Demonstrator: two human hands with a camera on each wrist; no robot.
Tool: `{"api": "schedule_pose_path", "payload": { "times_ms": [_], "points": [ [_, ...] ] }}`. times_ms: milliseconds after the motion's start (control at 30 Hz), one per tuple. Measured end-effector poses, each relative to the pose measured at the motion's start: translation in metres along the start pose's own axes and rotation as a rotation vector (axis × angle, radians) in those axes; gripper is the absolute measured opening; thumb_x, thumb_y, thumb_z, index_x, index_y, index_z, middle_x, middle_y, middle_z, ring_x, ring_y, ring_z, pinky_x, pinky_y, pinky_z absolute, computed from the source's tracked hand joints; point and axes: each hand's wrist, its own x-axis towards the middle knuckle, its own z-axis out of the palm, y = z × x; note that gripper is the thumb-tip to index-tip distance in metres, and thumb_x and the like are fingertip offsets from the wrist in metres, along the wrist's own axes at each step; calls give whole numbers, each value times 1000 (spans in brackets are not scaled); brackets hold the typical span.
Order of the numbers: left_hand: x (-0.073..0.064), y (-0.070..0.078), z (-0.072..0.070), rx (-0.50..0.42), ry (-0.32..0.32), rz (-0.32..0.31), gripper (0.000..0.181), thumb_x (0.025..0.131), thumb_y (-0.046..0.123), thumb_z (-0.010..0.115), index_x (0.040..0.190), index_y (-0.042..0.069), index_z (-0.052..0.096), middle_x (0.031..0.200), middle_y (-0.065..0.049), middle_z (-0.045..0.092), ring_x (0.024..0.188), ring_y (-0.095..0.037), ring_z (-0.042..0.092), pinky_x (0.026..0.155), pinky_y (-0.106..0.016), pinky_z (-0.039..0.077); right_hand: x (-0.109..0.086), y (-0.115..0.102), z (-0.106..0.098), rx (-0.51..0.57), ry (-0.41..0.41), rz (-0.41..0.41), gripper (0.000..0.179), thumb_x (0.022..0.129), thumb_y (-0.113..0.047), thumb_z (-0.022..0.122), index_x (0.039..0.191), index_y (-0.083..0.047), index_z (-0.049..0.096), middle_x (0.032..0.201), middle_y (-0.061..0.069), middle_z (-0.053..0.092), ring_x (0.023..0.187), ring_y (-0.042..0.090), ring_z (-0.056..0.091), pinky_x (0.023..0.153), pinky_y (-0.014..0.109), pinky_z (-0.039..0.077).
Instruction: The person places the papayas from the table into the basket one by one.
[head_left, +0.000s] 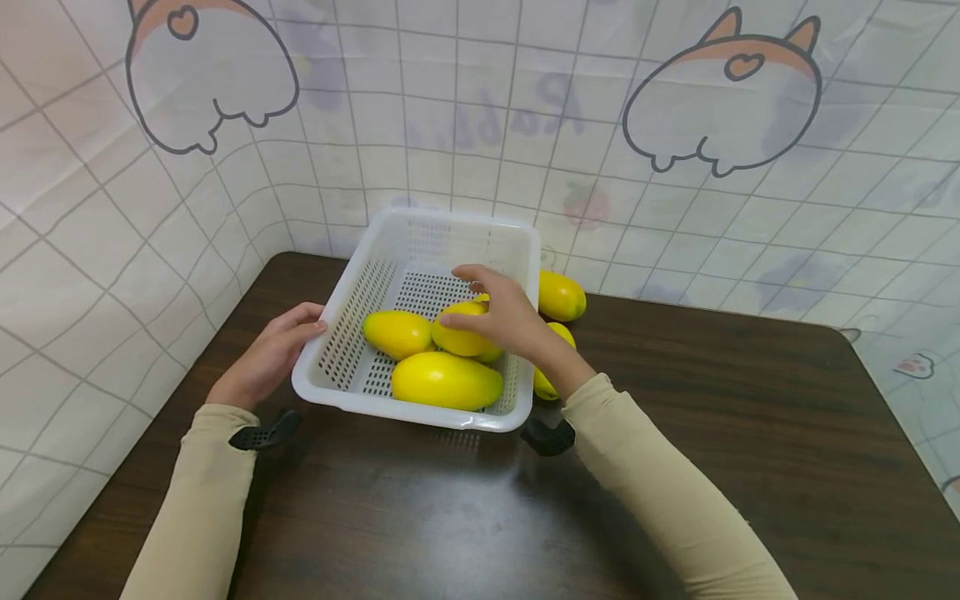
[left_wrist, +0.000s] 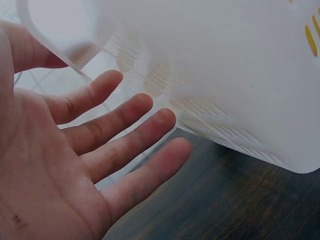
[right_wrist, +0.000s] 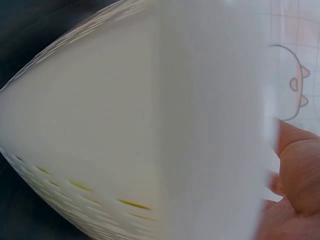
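Note:
A white plastic basket [head_left: 341,407] with slotted walls stands on the dark table, holding several yellow mangoes. My left hand [head_left: 273,354] grips its left rim, thumb over the edge; in the left wrist view the other fingers [left_wrist: 135,155] extend along the outside wall. My right hand [head_left: 506,312] reaches in over the right rim, its fingers spread apart above an upper mango [head_left: 459,332]. The thumb overlaps this mango, while the fingertips are beyond it. One mango [head_left: 397,333] lies to its left, another [head_left: 446,381] along the front. The basket wall hides most of my right hand in its wrist view.
Two more mangoes, one behind [head_left: 561,297] and one nearer [head_left: 546,385], lie outside the basket on its right, the nearer partly behind my right forearm. A grid-patterned curtain [head_left: 480,108] hangs along the back and left edges of the brown wooden table [head_left: 712,400].

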Motion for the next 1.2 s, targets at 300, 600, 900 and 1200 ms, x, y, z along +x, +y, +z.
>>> {"api": "schedule_pose_path", "payload": {
  "times_ms": [300, 600, 900, 1200],
  "points": [
    [0, 1, 0, -8, -6, 4, 34, 103, 36, 43, 129, 15, 43, 120, 2, 55, 98, -14, 65, 85, -31, 55, -5, -2, -9, 18, 10, 24, 70, 87, -38, 71, 145, -17, 38, 150, 4, 43, 136, 27, 42, 110, 46, 40],
    [0, 0, 0, -15, -7, 8, 33, 103, 36, 42, 128, 15, 43, 119, 3, 55, 97, -13, 65, 83, -32, 56, -11, -3, -22, 21, 54, 19, 64, 89, -35, 69, 143, -18, 40, 149, 4, 44, 136, 25, 43, 110, 44, 40],
    [0, -1, 0, 0, -4, 12, 33, 103, 37, 42, 129, 16, 43, 119, 3, 55, 98, -13, 65, 83, -32, 56, -18, 2, -32, 37, 89, 24, 64, 88, -35, 69, 143, -18, 42, 148, 5, 45, 135, 28, 44, 109, 45, 41],
    [1, -2, 0, 0, -5, 9, 33, 103, 36, 42, 130, 17, 43, 119, 4, 56, 97, -13, 66, 82, -34, 57, -26, 8, -40, 63, 122, 24, 62, 89, -34, 69, 143, -19, 42, 148, 3, 45, 134, 25, 44, 109, 44, 41]
  ]
}}
